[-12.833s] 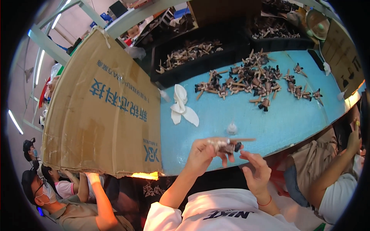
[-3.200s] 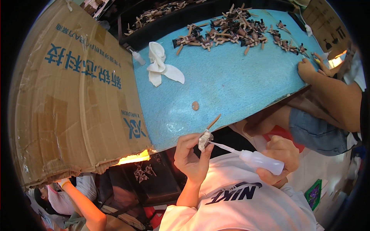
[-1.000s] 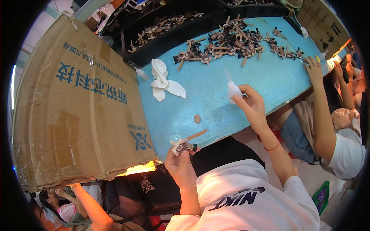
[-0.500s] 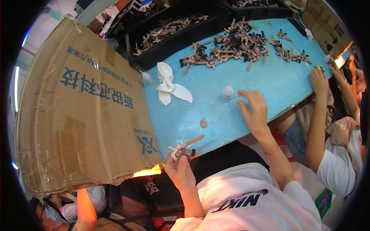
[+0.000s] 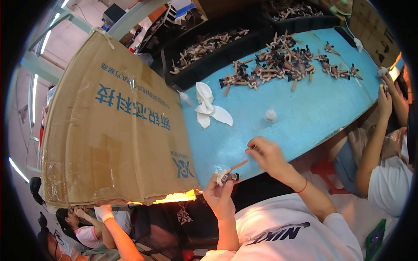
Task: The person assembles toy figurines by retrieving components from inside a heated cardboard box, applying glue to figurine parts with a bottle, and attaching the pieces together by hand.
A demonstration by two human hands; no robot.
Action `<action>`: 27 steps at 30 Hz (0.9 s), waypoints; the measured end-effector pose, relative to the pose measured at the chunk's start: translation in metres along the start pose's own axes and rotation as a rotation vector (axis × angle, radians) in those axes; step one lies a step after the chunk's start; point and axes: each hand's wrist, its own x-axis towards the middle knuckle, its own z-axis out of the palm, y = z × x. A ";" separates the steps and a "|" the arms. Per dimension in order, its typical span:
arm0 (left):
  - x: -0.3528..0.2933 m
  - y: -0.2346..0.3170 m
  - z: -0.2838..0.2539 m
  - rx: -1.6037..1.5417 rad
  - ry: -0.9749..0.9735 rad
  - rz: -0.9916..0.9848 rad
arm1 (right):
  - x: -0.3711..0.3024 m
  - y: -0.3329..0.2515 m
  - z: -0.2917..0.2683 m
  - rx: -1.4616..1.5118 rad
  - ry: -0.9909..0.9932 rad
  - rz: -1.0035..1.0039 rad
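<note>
My left hand (image 5: 220,201) holds a small figurine (image 5: 227,177) in a thumb-and-finger grip at the table's near edge. The figurine has a pale and a brown part and a dark end, and a flat tan strip (image 5: 239,164) sticks out from it. Just right of the strip, my right hand (image 5: 271,160) is low over the blue tabletop (image 5: 244,130), its thumb and forefinger drawn together. What lies between those fingertips is hidden. Beyond the right hand stands a small white squeeze bottle (image 5: 270,116).
A white cloth (image 5: 210,106) and another small bottle (image 5: 186,98) lie by the tall cardboard sheet (image 5: 126,130) on the left. Farther back is a heap of figurines (image 5: 283,63), behind it a black bin (image 5: 217,52) of more. A co-worker's hands (image 5: 385,93) are at right.
My right hand has moved left and nearer, closing its fingers where a small tan piece lay; that piece is now out of sight. The left hand still holds the figurine. The view has shifted.
</note>
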 end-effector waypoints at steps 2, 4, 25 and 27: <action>-0.001 -0.004 0.004 0.093 -0.016 0.035 | 0.004 -0.028 -0.028 0.109 -0.079 0.152; 0.003 -0.013 0.009 0.302 -0.059 0.260 | 0.004 -0.040 -0.046 0.712 -0.059 0.433; 0.000 -0.004 0.020 0.739 -0.092 0.718 | -0.017 -0.080 -0.047 1.008 -0.217 0.546; 0.001 -0.004 0.020 0.749 -0.100 0.720 | -0.017 -0.078 -0.046 1.007 -0.227 0.545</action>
